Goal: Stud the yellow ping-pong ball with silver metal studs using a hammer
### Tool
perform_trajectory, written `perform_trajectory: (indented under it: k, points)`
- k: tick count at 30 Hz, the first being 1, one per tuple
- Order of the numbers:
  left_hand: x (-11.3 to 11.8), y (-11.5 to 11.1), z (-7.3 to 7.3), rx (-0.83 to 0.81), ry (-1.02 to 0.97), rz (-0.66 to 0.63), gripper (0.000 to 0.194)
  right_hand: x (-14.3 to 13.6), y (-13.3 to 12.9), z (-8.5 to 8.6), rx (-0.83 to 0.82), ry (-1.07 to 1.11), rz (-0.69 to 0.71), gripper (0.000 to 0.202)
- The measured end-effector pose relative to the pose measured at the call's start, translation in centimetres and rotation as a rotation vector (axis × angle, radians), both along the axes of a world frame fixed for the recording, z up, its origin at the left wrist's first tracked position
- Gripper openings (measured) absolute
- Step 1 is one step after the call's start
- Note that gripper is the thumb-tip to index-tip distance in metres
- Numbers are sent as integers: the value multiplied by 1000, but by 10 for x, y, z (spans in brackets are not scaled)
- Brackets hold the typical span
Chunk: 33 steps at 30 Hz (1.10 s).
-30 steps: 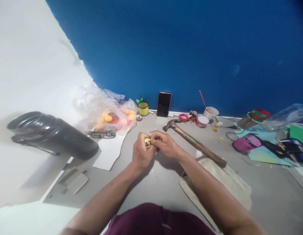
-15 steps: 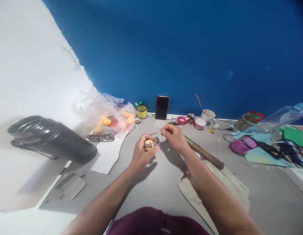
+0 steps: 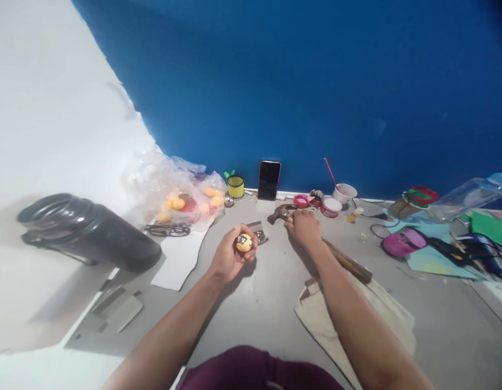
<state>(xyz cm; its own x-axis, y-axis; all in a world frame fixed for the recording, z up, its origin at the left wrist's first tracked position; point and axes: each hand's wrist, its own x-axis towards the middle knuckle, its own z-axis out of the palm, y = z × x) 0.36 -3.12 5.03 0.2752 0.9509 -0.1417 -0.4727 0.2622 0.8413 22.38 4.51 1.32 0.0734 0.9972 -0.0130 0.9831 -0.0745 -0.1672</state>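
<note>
My left hand is closed round a small yellow ball with shiny silver pieces on its surface. Just behind it lies a small open box with small metal bits inside. At the right, my right hand has its fingers wrapped round the upper handle of a claw hammer, close to the metal head. The hammer lies on the table, its wooden handle running towards me under my right wrist and partly hidden there.
A cream cloth lies under my right forearm. A phone leans on the blue wall, paint jars and a paper cup beside it. Left stand a black flask, glasses and a plastic bag of yellow balls.
My right hand has moved right and down from above the table onto the hammer. My left hand has turned the ball slightly and shifted a little to the left.
</note>
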Motion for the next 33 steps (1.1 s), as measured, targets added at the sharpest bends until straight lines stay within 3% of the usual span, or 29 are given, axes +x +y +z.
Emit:
perform_trajectory:
  k: [6,13,16,21,26,33]
  points:
    - [-3,1,-1,-1,48,8,21,2,1,-6,14,-5,-10,35]
    - [-2,1,5,7,-8,21,36,2,2,-11,52,-14,-5,41]
    - [-3,2,3,67,131,32,27,2,3,-13,65,-29,5,39]
    - [-9,6,-5,141,391,116,28,-2,2,-12,97,-31,-5,35]
    - [-14,13,-5,125,352,192,39,-12,-6,2,174,27,-38,33]
    - [-19,17,-3,86,479,265,37,-35,-42,35,530,165,171,33]
